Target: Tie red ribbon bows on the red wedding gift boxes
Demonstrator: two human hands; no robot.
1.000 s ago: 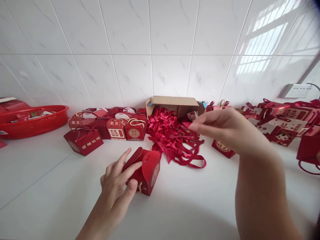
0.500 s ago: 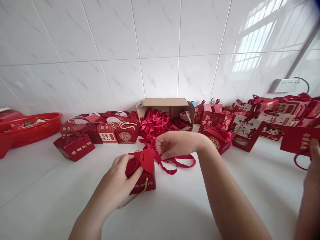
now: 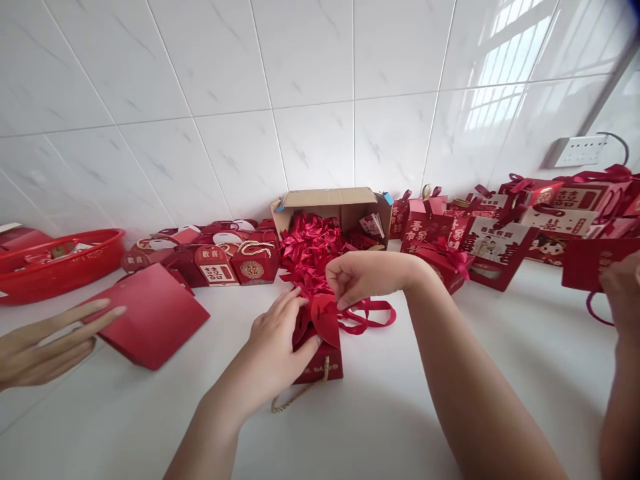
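Note:
Between my hands a small red gift box (image 3: 325, 360) stands on the white table, its rounded top flaps folded together. A beige twisted cord (image 3: 300, 400) hangs from its front. My left hand (image 3: 280, 340) grips the box top from the left, thumb in front and fingers behind. Just above the flaps on the right, my right hand (image 3: 350, 277) is closed in a pinch at the red ribbon (image 3: 377, 315), which trails in loops on the table. What exactly lies between its fingertips is partly hidden.
Behind is an open cardboard box (image 3: 330, 197) full of red ribbons. Red gift boxes (image 3: 215, 267) line the wall on both sides, with a red basin (image 3: 65, 267) far left. Another person's hand (image 3: 55, 340) touches a red box at left; another hand (image 3: 625, 293) holds one at right.
My left hand and the gift box have moved right, closer to my right hand. Another person's hand with a red box has come in from the left.

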